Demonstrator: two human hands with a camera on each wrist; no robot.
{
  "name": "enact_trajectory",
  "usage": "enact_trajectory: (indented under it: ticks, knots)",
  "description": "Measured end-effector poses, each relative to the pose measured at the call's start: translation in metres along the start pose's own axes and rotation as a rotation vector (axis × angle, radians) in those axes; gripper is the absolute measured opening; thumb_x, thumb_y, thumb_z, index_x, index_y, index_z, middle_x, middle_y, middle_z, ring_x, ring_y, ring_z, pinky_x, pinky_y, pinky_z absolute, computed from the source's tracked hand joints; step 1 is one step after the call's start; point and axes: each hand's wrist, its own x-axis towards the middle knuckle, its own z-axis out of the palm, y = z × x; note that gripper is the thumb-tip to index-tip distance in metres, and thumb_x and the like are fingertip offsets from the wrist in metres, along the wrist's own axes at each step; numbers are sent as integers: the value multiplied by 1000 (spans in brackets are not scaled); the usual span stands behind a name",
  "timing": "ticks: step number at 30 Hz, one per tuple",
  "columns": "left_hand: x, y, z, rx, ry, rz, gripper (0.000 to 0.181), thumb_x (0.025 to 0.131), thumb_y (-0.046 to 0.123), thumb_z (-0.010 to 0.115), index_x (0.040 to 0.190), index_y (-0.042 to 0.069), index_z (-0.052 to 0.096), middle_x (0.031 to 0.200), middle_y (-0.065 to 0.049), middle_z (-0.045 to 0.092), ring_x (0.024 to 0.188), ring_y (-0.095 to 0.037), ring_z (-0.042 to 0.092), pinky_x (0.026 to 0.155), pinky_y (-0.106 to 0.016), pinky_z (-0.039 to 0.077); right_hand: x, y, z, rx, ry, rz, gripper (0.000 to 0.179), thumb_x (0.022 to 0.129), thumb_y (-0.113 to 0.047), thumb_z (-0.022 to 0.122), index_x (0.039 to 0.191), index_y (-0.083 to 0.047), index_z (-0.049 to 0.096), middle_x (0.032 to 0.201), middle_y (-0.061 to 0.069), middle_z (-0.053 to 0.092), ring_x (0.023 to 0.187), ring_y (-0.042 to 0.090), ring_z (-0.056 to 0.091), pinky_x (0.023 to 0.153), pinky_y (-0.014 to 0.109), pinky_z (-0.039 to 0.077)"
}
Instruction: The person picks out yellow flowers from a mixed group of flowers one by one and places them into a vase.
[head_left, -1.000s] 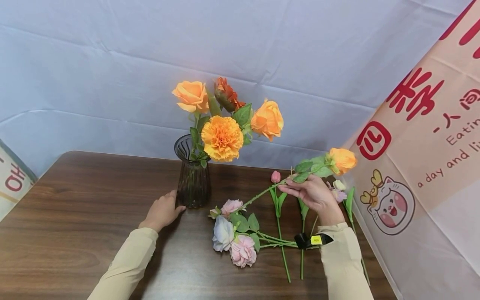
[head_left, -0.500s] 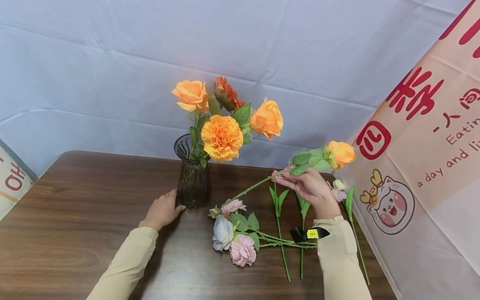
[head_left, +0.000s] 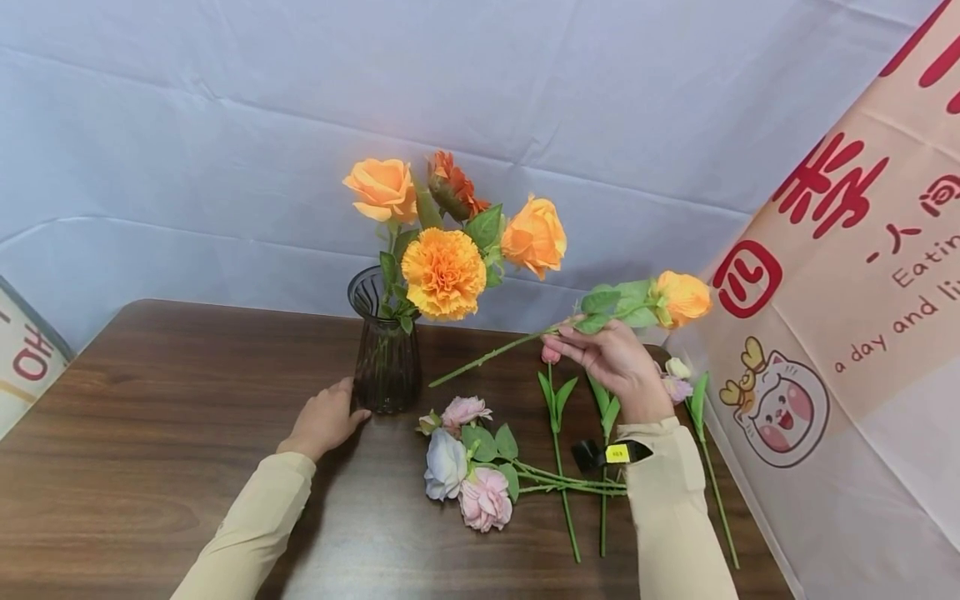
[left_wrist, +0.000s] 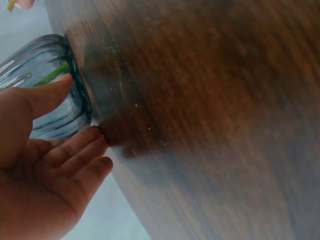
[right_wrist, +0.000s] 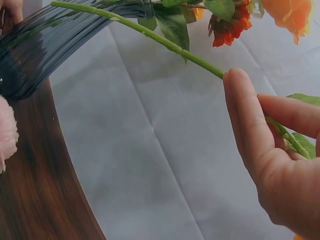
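Note:
In the head view my right hand (head_left: 617,367) pinches the green stem of an orange rose (head_left: 681,298) between thumb and fingers. The bloom points right and the bare stem end (right_wrist: 90,8) slants down to the left, above the table. My left hand (head_left: 322,421) holds the base of a dark, ribbed glass vase (head_left: 386,367), thumb on the near side and fingers on the far side. In the vase stand an orange carnation (head_left: 444,274), two orange roses (head_left: 534,236) and a rust-red flower (head_left: 454,185). The left wrist view shows my thumb (left_wrist: 50,97) against the glass.
Pink and pale blue flowers (head_left: 486,498) lie in front of the vase on the wooden table (head_left: 172,450). Tulips, one pink (head_left: 551,354), lie with green stems under and beside my right forearm. A printed banner (head_left: 847,333) hangs at the right, pale cloth (head_left: 262,167) behind.
My right hand has lifted the rose a little and moved slightly left. Its stem end has risen clear of the pink flowers, toward the vase. The left hand and vase stay put.

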Motion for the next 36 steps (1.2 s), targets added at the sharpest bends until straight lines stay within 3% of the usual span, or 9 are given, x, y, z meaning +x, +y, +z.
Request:
enact_trajectory:
  ticks: [14,23,36]
  knots:
    - [-1,3,-2,-19,-10,-7,61,88,23,62,128,-16,38,119,-33,50,101,-47,53,83,-55,45,10,-8,18,42,-58,-52,31,89,20,33,80,6,59,85,16,55,89,29,62,87,37,49]
    - [-2,2,-3,-15,-7,-6,60,87,22,62,127,-16,39,117,-33,51,99,-47,53,82,-55,45,13,-12,29,114,-22,-68,26,90,16,38,80,9,60,90,17,50,96,28,59,93,38,45]
    - [-1,1,-2,-12,-9,-5,60,88,22,62,128,-16,39,119,-33,50,101,-46,52,83,-54,45,12,-14,28,211,-18,-102,22,88,18,41,86,14,63,89,21,57,95,31,62,93,39,44]
